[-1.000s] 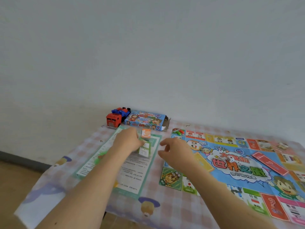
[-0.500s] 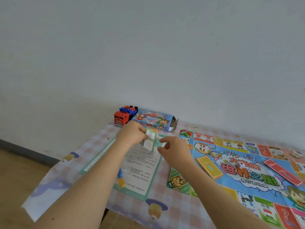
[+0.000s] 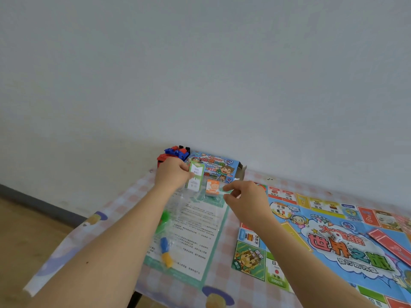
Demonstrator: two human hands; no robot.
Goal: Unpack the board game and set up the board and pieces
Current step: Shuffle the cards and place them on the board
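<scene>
My left hand (image 3: 172, 174) holds a stack of green-and-white cards (image 3: 196, 177) upright above the rule sheet (image 3: 195, 236). My right hand (image 3: 246, 200) pinches a thin white edge of clear wrap just right of an orange card pack (image 3: 212, 187). The colourful game board (image 3: 347, 243) lies unfolded to the right, with a white die (image 3: 337, 237), a yellow card stack (image 3: 295, 235) and a red card stack (image 3: 391, 245) on it. The open game box (image 3: 219, 166) lies behind my hands. Green, blue and yellow pawns (image 3: 165, 247) in a clear bag rest on the rule sheet.
A red and blue toy truck (image 3: 175, 152) stands at the table's back left corner, against the wall. The checked tablecloth (image 3: 106, 223) hangs over the left edge, with wooden floor (image 3: 26, 232) beyond.
My left hand has lifted the green cards higher, toward the box. My right hand has pulled away to the right, uncovering the orange pack. The camera has moved closer and tilted.
</scene>
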